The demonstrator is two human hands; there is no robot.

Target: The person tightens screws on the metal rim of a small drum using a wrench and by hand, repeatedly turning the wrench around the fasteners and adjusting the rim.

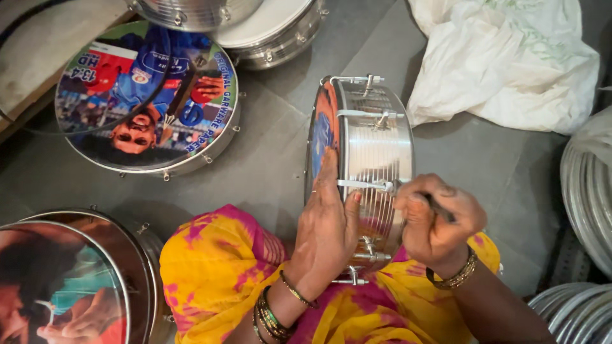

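One drum (373,159) on edge, printed head facing left

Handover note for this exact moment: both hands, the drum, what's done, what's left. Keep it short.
Left hand: flat against the printed head of the shiny ribbed metal drum, thumb on the shell, steadying it on edge over the lap.
Right hand: closed round a thin dark tool, tip at the side tension rod near the left thumb.
Nearby: finished-looking drum with colourful printed head flat on the grey floor, white sacks to the upper right.
Done: head and tension rods fitted around the shell.
Left: likely this rod and the remaining ones; tightness cannot be judged.
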